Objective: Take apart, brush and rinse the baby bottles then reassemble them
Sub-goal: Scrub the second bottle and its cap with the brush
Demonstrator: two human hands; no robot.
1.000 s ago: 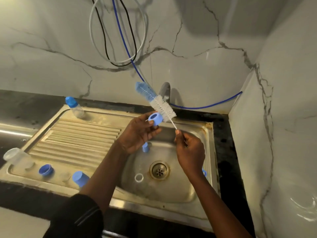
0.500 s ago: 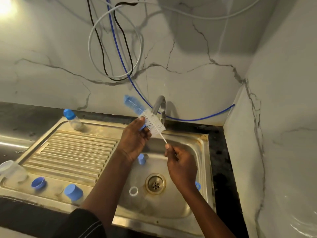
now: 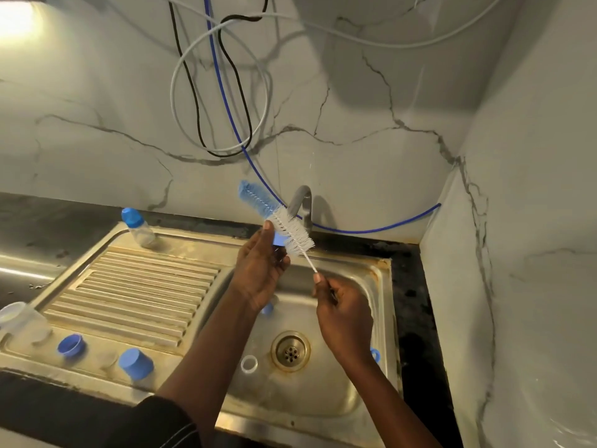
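Observation:
My left hand (image 3: pixel 260 270) holds a small blue bottle part (image 3: pixel 278 240) above the sink basin (image 3: pixel 336 399), mostly hidden behind my fingers. My right hand (image 3: pixel 344 315) pinches the thin white handle of the bottle brush (image 3: pixel 284 226), whose white and blue bristles lie against that part. An assembled bottle with a blue cap (image 3: pixel 137 226) stands at the drainboard's back corner. A clear bottle body (image 3: pixel 17 320), a blue ring (image 3: pixel 71 345) and a blue cap (image 3: pixel 135 363) sit on the drainboard's front edge. A clear ring (image 3: pixel 249 364) and small blue pieces (image 3: pixel 267 308) lie in the basin.
The grey tap (image 3: pixel 302 205) rises just behind the brush, no water visible. Cables and a blue hose (image 3: pixel 226 101) hang on the marble wall. The ribbed drainboard (image 3: pixel 135 286) lies left, the drain (image 3: pixel 290 350) in mid-basin, a side wall close on the right.
Both hands and the brush keep their place over the basin. The blue part, plainly visible in my left fingers a second ago, is now mostly hidden behind them. The view has tilted upward.

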